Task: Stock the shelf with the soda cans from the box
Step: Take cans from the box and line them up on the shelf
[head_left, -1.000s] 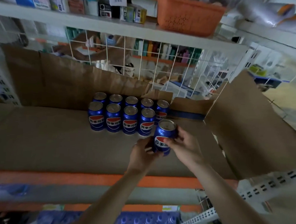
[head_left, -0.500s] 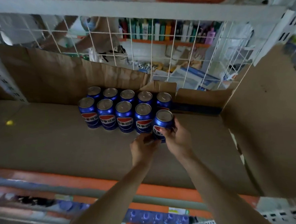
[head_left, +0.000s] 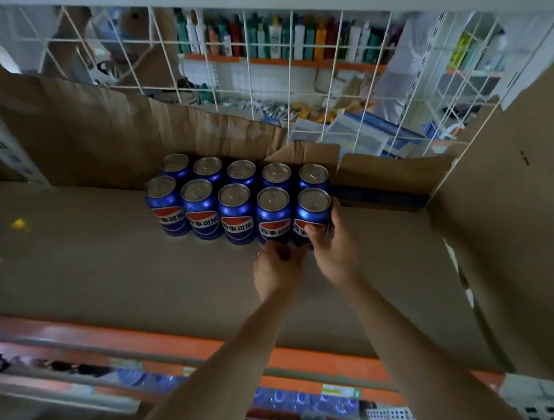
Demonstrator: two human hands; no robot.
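Right hand [head_left: 333, 245] curls round blue soda can [head_left: 312, 216], can upright on cardboard-lined shelf [head_left: 105, 271] at right end of near row. Left hand [head_left: 277, 267] just near of it, fingers curled at can's base; whether it grips, cannot tell. Nine other cans [head_left: 235, 217] stand in two rows, touching. Wire grid [head_left: 288, 82] behind.

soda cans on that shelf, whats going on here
A person is stocking blue soda cans on a cardboard-lined shelf. The right hand grips the end can at the right of the front row, setting it beside the others. The left hand is at that can's base, fingers curled; whether it grips is unclear. With this can there are two rows of five.
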